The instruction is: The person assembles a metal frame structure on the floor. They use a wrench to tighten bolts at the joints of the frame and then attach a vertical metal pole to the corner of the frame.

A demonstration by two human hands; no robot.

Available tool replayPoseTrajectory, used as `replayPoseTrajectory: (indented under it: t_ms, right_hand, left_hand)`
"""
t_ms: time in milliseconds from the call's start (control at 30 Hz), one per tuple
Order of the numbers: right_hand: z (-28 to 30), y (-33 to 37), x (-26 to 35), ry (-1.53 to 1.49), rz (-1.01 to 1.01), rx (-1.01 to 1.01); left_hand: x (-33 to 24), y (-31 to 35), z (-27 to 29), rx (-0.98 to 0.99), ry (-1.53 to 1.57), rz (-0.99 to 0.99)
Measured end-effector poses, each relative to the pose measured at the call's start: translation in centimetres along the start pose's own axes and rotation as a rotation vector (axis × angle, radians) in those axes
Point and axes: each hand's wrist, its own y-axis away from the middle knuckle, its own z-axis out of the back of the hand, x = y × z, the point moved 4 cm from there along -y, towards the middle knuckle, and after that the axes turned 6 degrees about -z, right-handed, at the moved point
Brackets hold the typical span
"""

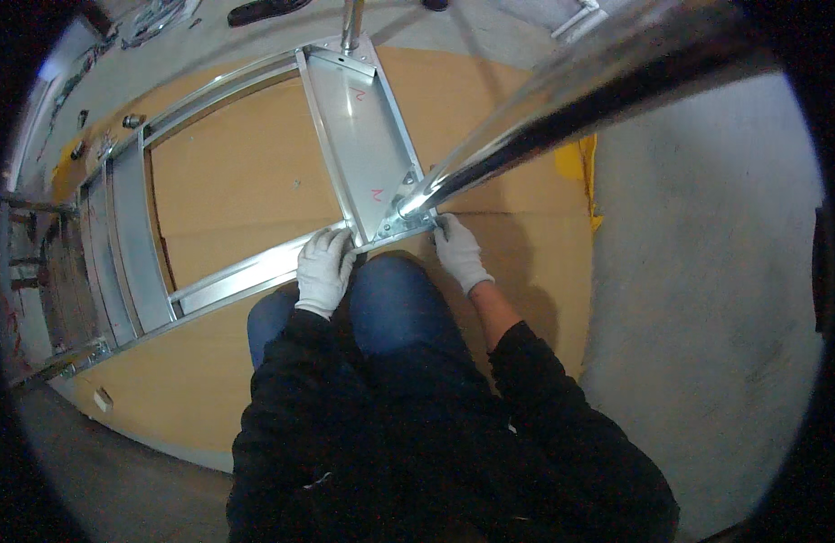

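A silver metal frame [259,269] with cross panels lies before my knees. My left hand [324,271], in a white glove, is closed on its near rail, beside the joint with the end panel [361,136]. A shiny round metal pole [490,136] rises from a bracket at the near right corner, slanting toward the upper right. Just right of the pole's foot, my gloved right hand [459,253] has its fingers bent and closed against the corner's outer edge. Whatever sits between those fingertips is hidden. A second upright pole [351,25] stands at the far corner.
Brown cardboard [544,299] lies under the frame on grey concrete floor [698,299]. Small metal fittings [132,120] sit beyond the far rail. A dark shoe-like object [265,11] and a cable bundle [155,20] lie at the back. A small white block [103,399] is at the near left.
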Motion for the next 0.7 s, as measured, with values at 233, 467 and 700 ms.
replayPoseTrajectory:
  t_ms: [233,467,700]
  right_hand:
    - [-0.5,-0.7,-1.6,-0.257,-0.036,0.084]
    - [-0.5,-1.6,-4.8,-0.189,-0.132,0.14]
    - [-0.2,-1.2,-5.1,-0.321,-0.194,0.238]
  left_hand:
    - [0.0,-1.1,-0.5,-0.026,0.015,0.008]
    - [-0.4,-3.5,-2.3,0.037,0.045,-0.067]
    - [-0.4,-4.8,-3.4,0.066,0.074,-0.125]
